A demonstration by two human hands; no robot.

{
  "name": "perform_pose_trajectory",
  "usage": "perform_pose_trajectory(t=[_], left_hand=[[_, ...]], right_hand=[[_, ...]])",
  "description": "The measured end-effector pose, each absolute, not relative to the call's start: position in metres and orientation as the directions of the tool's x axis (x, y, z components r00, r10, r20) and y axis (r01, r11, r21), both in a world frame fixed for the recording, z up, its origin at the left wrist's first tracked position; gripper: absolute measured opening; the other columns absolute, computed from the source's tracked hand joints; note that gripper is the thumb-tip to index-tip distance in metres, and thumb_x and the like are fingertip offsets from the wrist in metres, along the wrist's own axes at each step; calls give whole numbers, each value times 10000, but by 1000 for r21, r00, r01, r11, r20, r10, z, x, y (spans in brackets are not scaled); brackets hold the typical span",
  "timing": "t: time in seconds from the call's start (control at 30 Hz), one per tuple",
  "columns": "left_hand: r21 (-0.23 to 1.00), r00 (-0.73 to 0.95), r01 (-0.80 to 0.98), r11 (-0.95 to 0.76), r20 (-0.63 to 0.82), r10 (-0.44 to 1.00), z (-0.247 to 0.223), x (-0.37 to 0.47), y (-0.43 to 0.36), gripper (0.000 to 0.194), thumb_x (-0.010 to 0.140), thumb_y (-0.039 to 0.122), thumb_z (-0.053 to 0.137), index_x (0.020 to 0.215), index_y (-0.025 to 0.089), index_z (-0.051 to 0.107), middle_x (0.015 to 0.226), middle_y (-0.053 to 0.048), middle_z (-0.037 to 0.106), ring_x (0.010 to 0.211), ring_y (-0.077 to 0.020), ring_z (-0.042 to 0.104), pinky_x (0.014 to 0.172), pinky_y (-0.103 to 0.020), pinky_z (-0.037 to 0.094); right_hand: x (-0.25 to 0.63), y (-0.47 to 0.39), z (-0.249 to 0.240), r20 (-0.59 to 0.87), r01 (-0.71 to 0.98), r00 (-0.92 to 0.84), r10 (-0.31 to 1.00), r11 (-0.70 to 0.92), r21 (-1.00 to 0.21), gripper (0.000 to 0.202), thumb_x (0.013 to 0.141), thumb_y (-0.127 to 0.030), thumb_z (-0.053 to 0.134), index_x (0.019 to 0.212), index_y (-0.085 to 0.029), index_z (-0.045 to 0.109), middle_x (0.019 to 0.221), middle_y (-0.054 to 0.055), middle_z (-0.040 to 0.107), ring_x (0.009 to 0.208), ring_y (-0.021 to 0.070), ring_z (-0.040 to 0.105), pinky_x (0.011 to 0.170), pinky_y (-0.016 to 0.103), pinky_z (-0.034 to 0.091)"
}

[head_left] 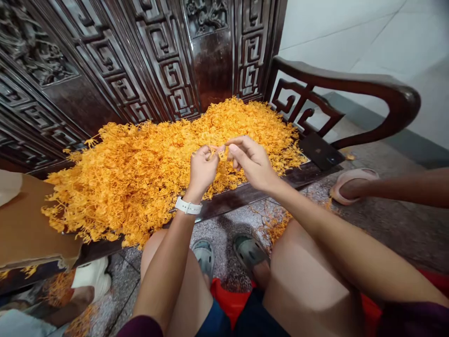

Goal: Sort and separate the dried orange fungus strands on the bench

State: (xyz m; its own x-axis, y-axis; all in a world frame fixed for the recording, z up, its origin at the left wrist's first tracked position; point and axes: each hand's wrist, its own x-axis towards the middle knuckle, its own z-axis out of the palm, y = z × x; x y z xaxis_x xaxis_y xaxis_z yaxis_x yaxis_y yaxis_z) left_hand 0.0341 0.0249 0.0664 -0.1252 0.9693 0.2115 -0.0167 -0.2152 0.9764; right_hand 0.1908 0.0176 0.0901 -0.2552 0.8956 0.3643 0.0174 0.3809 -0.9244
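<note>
A large heap of small orange, stringy plastic pieces (140,168) covers the seat of a dark wooden bench (224,201). Just above the heap's front edge, my left hand (204,171) is closed, pinching one orange plastic piece (212,150) between thumb and fingers. A white watch band (188,206) circles that wrist. Close beside it, my right hand (255,164) has its thumb and forefinger brought together at the strands of the same piece, its other fingers curled. The exact grip of the fingertips is partly hidden by the orange behind.
A dark phone (321,150) lies at the bench's right end, by the curved armrest (389,86). At left stands a cardboard box (35,220). Orange scraps (277,227) litter the floor. Other people's feet show in a white shoe (93,276) and a pink clog (352,180).
</note>
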Motion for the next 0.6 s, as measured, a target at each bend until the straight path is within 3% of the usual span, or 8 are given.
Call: perform_pose_trajectory(t=[0.17,0.3,0.43,0.5,0.53,0.6], left_hand=[[969,-74,-52,-242,238,968,60,31,23,177,880,268,769,780,174,658,610,42,488,518,-78,335,494,-235,217],[969,-169,-27,-244,236,957,67,25,27,298,853,388,840,754,175,658,628,32,511,546,-86,390,524,-244,286],[972,-158,-102,-210,192,969,74,18,30,377,793,401,905,676,171,630,579,49,455,536,-84,382,549,-248,333],[967,-195,-89,-237,217,956,72,13,34,359,785,366,914,676,166,636,608,32,500,547,-85,409,544,-243,335],[962,-267,-74,-264,236,934,70,9,38,337,786,335,912,689,165,637,642,22,533,562,-85,432,541,-235,335],[959,-432,-95,-268,203,879,66,-4,46,306,803,269,890,719,172,613,681,29,549,567,-70,439,523,-206,319]], right_hand=[[185,13,89,315,147,-299,901,370,-917,352,881,-468,805,1080,-206,677,750,-21,586,618,114,485,564,287,378],[184,9,97,268,6,-344,900,288,-958,275,933,-442,736,993,-181,672,730,0,627,608,120,527,569,287,426],[190,-2,114,303,55,-563,769,401,-915,147,956,-304,695,878,-180,681,701,-15,597,626,103,503,598,259,422],[193,-10,124,193,53,-734,652,338,-940,187,971,-330,679,852,-187,694,690,-11,611,623,107,539,586,245,437],[193,-15,130,103,54,-843,528,273,-960,200,952,-368,712,854,-193,708,698,-3,635,635,119,580,581,242,457],[192,-25,139,-70,87,-991,117,146,-985,260,807,-431,866,844,-208,738,710,13,678,668,154,658,572,243,497]])
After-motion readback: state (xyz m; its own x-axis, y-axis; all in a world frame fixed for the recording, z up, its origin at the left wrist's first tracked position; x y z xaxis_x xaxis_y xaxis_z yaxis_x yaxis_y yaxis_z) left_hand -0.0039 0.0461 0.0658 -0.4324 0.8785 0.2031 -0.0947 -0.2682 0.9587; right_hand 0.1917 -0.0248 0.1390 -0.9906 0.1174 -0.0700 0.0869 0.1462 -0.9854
